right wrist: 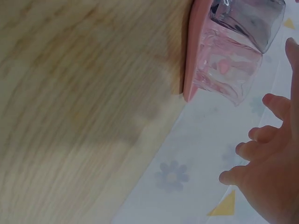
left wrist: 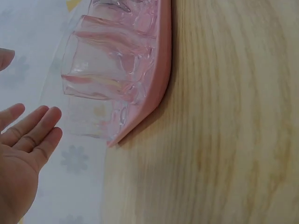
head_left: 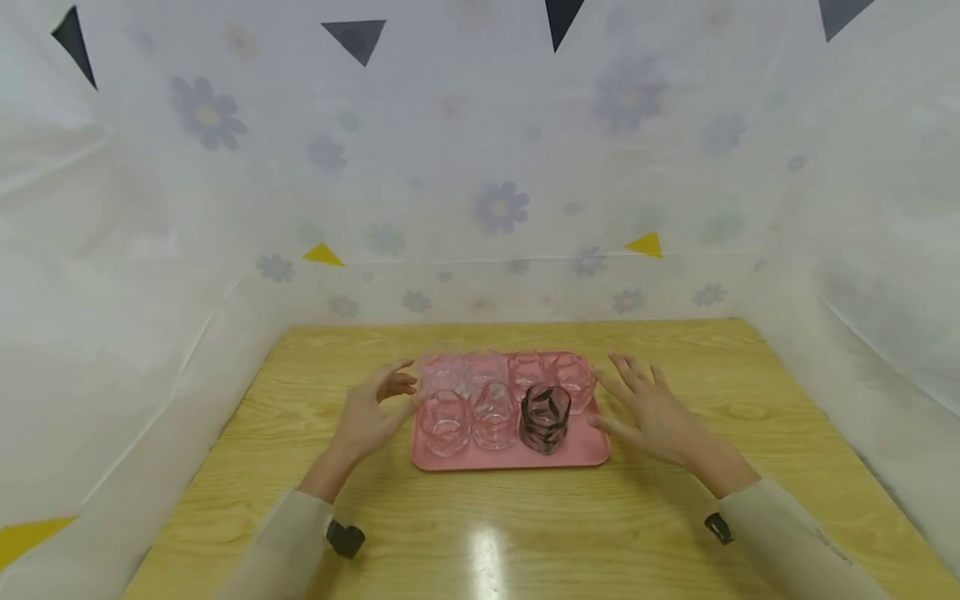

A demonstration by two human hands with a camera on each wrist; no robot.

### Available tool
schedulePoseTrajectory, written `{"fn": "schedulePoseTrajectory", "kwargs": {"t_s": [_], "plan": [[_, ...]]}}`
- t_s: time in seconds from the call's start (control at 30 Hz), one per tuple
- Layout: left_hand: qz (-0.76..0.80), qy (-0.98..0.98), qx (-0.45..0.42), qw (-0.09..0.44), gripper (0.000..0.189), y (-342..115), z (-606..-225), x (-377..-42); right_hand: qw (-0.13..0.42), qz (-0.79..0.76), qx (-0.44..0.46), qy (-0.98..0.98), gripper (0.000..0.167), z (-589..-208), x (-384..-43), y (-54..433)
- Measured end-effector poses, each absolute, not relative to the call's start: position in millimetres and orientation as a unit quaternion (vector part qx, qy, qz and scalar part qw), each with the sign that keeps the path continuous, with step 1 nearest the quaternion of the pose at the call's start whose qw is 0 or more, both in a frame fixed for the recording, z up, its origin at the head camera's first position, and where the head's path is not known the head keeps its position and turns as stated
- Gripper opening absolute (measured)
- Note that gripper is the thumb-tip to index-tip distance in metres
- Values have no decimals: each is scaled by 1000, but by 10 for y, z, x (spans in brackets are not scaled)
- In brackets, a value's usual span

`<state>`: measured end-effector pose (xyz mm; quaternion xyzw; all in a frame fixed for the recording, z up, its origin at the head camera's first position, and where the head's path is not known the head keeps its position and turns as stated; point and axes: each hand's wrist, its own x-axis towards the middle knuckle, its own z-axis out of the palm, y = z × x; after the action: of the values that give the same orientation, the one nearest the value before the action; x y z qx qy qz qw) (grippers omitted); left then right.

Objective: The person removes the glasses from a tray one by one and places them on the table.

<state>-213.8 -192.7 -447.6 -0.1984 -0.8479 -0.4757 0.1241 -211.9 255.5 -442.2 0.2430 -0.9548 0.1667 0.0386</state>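
Note:
A pink tray (head_left: 480, 459) on the wooden table carries several clear glasses (head_left: 446, 425) in two rows, and one dark grey glass (head_left: 545, 419) at the front right. My left hand (head_left: 372, 414) is at the tray's left side, fingers loosely bent, with nothing in its grasp. On the other side my right hand (head_left: 651, 414) spreads its fingers near the right edge of the tray. Both wrist views show the left palm (left wrist: 21, 161) and the right hand (right wrist: 271, 149) apart from the glasses. Whether a fingertip touches the tray is unclear in the head view.
The wooden table (head_left: 480, 517) extends around the tray. White flower-printed sheeting (head_left: 502, 150) encloses it at the back and both sides, with yellow triangles (head_left: 645, 244) and dark triangles (head_left: 355, 40) on it.

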Motion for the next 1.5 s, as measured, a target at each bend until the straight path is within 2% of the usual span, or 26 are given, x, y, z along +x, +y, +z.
{"fn": "schedulePoseTrajectory", "kwargs": {"t_s": [0.2, 0.47, 0.77, 1.5], "plan": [[-524, -828, -191, 65, 59, -1934, -4608, -2103, 26, 170, 250, -953, 82, -4535, -2037, 2591], [-554, -808, -197, 40, 66, -1891, -4743, -2079, 48, 168, 268, -947, 81, -4630, -1965, 2587], [-539, -822, -183, -5, 78, -1846, -4807, -2042, 49, 138, 283, -948, 77, -4819, -1959, 2628], [-532, -829, -168, -35, 92, -1755, -4883, -2055, -23, 135, 257, -957, 83, -4920, -1979, 2640]]}}
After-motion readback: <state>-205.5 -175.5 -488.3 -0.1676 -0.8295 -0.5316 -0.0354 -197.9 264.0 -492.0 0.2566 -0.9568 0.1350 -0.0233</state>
